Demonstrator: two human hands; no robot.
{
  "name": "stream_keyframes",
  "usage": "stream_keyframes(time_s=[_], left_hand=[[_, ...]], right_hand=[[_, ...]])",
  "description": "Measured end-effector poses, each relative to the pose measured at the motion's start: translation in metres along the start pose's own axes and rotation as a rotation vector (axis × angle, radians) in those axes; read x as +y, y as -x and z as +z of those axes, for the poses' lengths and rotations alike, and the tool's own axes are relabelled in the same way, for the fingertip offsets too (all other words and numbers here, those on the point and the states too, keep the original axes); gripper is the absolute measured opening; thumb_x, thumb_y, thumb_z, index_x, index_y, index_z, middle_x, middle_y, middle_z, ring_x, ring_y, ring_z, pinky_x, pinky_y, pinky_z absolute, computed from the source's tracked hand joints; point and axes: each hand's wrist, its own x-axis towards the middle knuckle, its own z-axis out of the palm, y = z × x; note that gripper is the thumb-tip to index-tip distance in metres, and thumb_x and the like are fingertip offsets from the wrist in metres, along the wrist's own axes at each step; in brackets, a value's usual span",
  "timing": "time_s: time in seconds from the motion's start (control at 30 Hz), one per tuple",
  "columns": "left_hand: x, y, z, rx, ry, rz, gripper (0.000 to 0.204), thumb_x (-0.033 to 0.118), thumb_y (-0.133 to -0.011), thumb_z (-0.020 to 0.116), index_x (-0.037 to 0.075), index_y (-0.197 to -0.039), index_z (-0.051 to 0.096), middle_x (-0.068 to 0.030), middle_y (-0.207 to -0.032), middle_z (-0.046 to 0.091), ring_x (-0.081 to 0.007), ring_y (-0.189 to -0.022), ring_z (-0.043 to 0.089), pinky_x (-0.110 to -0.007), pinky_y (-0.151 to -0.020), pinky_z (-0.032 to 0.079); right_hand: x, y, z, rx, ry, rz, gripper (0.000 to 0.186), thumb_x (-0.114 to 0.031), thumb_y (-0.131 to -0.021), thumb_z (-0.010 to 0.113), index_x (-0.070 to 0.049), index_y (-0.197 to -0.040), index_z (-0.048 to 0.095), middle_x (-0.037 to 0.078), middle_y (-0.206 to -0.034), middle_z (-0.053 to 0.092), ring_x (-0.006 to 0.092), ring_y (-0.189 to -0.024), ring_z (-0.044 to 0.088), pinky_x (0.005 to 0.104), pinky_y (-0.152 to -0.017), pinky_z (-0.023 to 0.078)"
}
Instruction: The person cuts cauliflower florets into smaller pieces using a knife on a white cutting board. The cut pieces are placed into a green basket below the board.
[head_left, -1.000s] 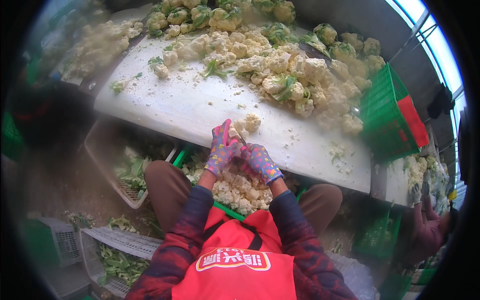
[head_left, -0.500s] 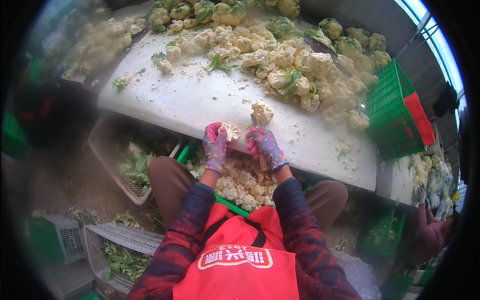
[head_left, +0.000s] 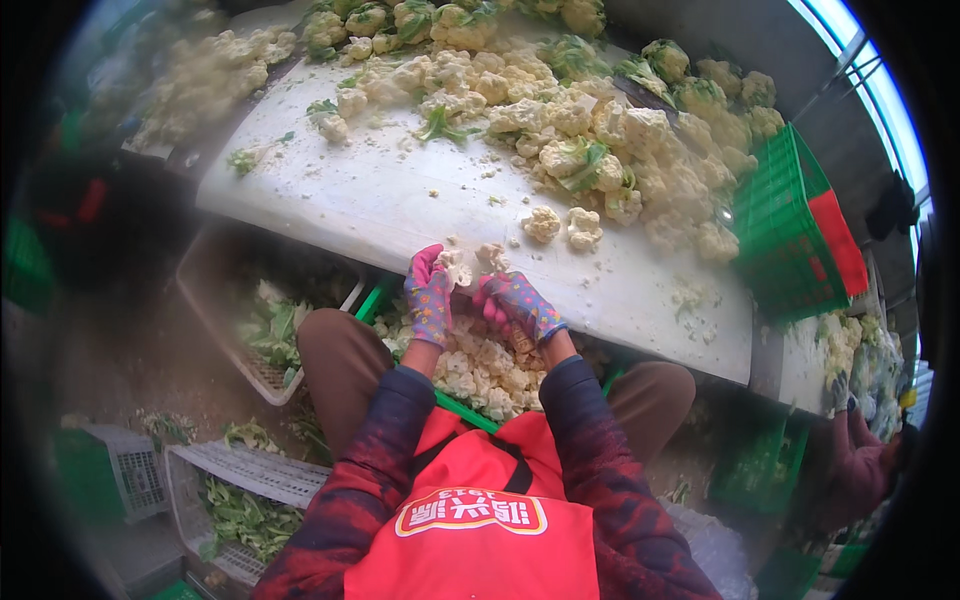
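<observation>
My left hand, in a flowered glove with pink fingers, grips a pale cauliflower floret at the table's near edge. In a matching glove, my right hand is closed round a knife; its brownish handle shows below the fist, while the blade cannot be made out. Another floret piece is at my right fingertips; whether it is held or resting is unclear. Two cut florets, one beside the other, lie just beyond. Below my hands, a green crate between my knees holds many florets.
A large heap of cauliflower covers the far part of the white table. At right stands a green crate with a red panel. Pale crates with leaves are at lower left. Another person's arm appears far right.
The single larger piece near the knife is now two florets lying farther right. My right hand has shifted slightly left and down, toward the left hand, and the blade no longer shows.
</observation>
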Motion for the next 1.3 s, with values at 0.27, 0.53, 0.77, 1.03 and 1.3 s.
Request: stream_keyframes(time_s=[0.27, 0.53, 0.77, 1.03, 1.3], left_hand=[[0.012, 0.003, 0.01, 0.046, 0.121, -0.101, 0.042, -0.002, -0.1, 0.05, 0.006, -0.141, 0.057, 0.0053, -0.098, 0.057, 0.0, -0.075, 0.047, -0.015, -0.062, 0.039], [0.005, -0.008, -0.004, -0.023, -0.019, -0.074, 0.045, -0.005, -0.098, 0.049, 0.007, -0.14, 0.059, 0.0088, -0.094, 0.053, 0.0007, -0.072, 0.044, -0.015, -0.061, 0.038], [-0.006, -0.008, 0.001, 0.014, 0.026, 0.057, 0.049, -0.007, -0.096, 0.051, 0.005, -0.142, 0.056, 0.005, -0.105, 0.058, -0.0007, -0.076, 0.048, -0.017, -0.063, 0.043], [0.001, -0.014, -0.007, -0.041, -0.031, -0.035, 0.047, -0.012, -0.093, 0.049, 0.001, -0.137, 0.06, 0.0004, -0.11, 0.062, -0.0048, -0.084, 0.054, -0.02, -0.074, 0.049], [-0.005, -0.006, 0.002, 0.033, -0.136, -0.086, 0.048, -0.014, -0.091, 0.047, 0.001, -0.136, 0.058, -0.0051, -0.113, 0.065, -0.0049, -0.084, 0.056, -0.021, -0.07, 0.051]], right_hand=[[-0.001, 0.027, 0.001, 0.218, 0.7, -0.387, 0.024, -0.026, -0.101, 0.059, -0.004, -0.093, 0.065, 0.015, -0.069, 0.064, 0.0299, -0.064, 0.066, 0.0431, -0.061, 0.052], [-0.006, 0.01, 0.013, 0.243, 1.041, -0.699, 0.025, -0.027, -0.099, 0.062, -0.002, -0.095, 0.067, 0.019, -0.072, 0.067, 0.0341, -0.065, 0.068, 0.0461, -0.062, 0.052], [-0.014, 0.014, 0.027, 0.093, 0.187, -0.049, 0.029, -0.024, -0.101, 0.062, 0.001, -0.087, 0.065, 0.009, -0.057, 0.059, 0.0186, -0.041, 0.056, 0.0346, -0.044, 0.047], [-0.019, 0.01, 0.024, 0.276, 1.065, -0.51, 0.017, -0.014, -0.09, 0.064, -0.002, -0.089, 0.076, 0.018, -0.078, 0.073, 0.0363, -0.074, 0.072, 0.0446, -0.071, 0.057], [-0.006, 0.006, 0.027, -0.071, -0.076, 0.034, 0.027, -0.027, -0.103, 0.057, -0.005, -0.092, 0.07, -0.001, -0.06, 0.06, 0.0077, -0.045, 0.05, 0.0257, -0.041, 0.041]])
